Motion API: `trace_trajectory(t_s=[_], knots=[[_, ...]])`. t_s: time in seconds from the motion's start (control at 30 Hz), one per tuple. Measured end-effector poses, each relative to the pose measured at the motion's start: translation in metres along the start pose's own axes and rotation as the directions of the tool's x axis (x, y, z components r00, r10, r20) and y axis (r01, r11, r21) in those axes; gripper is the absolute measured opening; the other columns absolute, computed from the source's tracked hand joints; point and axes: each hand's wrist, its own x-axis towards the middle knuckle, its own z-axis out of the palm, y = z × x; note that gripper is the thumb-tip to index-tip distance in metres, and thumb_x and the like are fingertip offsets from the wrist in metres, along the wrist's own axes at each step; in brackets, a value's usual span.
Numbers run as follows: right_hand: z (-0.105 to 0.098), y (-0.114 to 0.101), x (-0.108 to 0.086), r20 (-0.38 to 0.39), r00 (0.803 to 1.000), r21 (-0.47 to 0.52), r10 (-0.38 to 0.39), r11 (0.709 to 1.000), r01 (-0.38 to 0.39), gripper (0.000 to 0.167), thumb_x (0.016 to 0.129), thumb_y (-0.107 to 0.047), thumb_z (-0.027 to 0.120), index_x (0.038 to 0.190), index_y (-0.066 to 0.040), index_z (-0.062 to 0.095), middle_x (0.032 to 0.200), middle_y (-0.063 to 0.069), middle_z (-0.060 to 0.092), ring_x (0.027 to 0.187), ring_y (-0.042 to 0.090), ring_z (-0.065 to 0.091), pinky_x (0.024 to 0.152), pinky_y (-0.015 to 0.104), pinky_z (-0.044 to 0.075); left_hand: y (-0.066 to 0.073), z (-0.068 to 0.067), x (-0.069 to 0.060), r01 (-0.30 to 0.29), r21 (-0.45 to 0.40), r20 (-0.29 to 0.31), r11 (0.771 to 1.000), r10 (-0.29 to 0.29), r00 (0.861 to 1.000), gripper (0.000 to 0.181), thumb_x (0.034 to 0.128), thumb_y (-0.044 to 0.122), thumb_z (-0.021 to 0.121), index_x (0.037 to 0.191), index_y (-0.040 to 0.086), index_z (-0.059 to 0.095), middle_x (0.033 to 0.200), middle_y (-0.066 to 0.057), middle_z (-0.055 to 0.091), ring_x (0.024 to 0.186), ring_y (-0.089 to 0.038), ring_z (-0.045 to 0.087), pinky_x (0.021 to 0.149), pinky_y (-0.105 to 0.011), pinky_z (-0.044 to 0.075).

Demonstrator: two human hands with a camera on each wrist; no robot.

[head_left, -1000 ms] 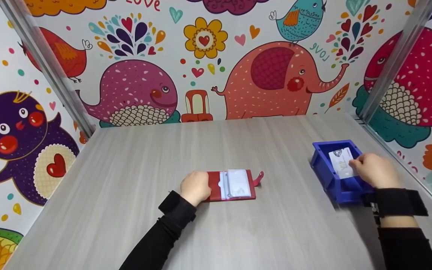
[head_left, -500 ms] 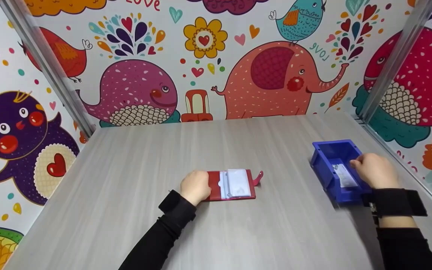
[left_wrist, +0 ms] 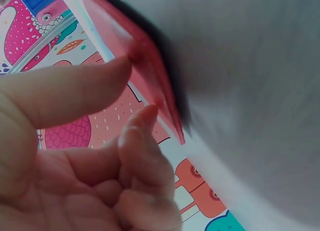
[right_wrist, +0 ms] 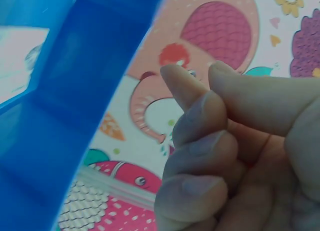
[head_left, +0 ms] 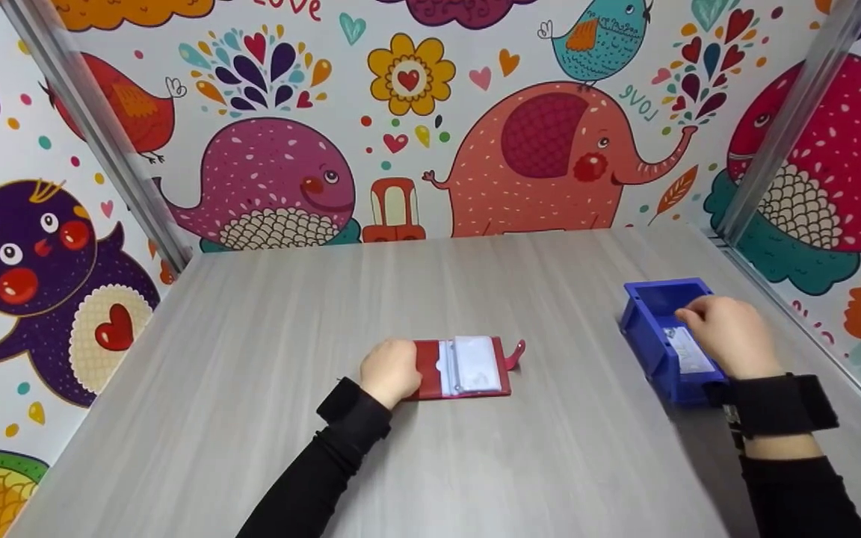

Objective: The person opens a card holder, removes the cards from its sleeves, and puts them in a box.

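A red card holder point(head_left: 430, 381) lies spread on the table, with clear plastic sleeves point(head_left: 477, 365) inside and a strap sticking out at its right. My left hand point(head_left: 389, 371) holds its left edge; in the left wrist view, thumb and index fingertip meet the red cover point(left_wrist: 145, 73). Farther right stands a blue plastic bin point(head_left: 651, 340). A white printed card point(head_left: 688, 350) rests on its floor, partly hidden by my right hand point(head_left: 733, 336) above the bin's right side. In the right wrist view, thumb and index finger are apart with nothing between them; the other fingers curl loosely.
The grey wood-grain table point(head_left: 311, 299) carries both objects. Walls printed with cartoon animals point(head_left: 535, 164) close off the back and sides. A metal rail point(head_left: 812, 332) runs along the right edge, close to the bin.
The white card, pinched by my right hand a second ago, has dropped into the bin. My right hand has since moved slightly left and up. My left hand and the card holder stay put.
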Motion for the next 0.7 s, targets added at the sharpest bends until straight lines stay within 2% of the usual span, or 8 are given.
trace_trajectory(t_s=[0.17,0.37,0.53,0.7], knots=[[0.002,-0.018,-0.001,-0.024,0.998,0.018,-0.051,0.998,0.052,0.028,0.098,-0.015,0.06,0.1,0.012,0.068,0.089,0.023,0.067,0.075,0.033,0.059,0.07,0.052,0.046,0.0,0.0,0.0,0.0,-0.007,0.002,1.0,0.0,1.0,0.012,0.0744,0.007,0.074,0.083,0.001,0.067,0.085,-0.012,0.067,0.075,-0.028,0.062,0.065,-0.045,0.051],[0.006,-0.034,-0.001,-0.037,0.994,0.013,-0.103,0.995,0.103,0.023,0.097,-0.014,0.061,0.096,0.007,0.071,0.077,0.011,0.064,0.065,0.025,0.054,0.062,0.041,0.041,-0.001,0.001,0.0,-0.01,-0.019,-0.001,1.0,0.01,1.0,0.01,0.0733,0.005,0.072,0.081,0.002,0.067,0.084,-0.011,0.067,0.073,-0.026,0.061,0.063,-0.044,0.051],[0.014,-0.05,0.0,-0.046,0.989,0.021,-0.143,0.989,0.144,0.02,0.096,-0.015,0.063,0.093,0.003,0.072,0.08,0.01,0.066,0.067,0.023,0.055,0.065,0.044,0.044,-0.001,0.001,0.0,-0.007,-0.031,0.006,0.999,0.007,1.0,0.009,0.0729,0.004,0.071,0.08,0.003,0.066,0.083,-0.01,0.066,0.072,-0.024,0.06,0.062,-0.042,0.051],[0.026,-0.068,0.005,-0.065,0.975,0.024,-0.214,0.976,0.216,0.017,0.094,-0.013,0.065,0.089,0.001,0.074,0.079,0.01,0.068,0.07,0.024,0.06,0.07,0.049,0.048,-0.001,0.001,-0.001,-0.005,-0.039,0.007,0.999,0.005,1.0,0.01,0.073,0.004,0.071,0.081,0.003,0.066,0.083,-0.01,0.066,0.072,-0.024,0.059,0.063,-0.042,0.051]])
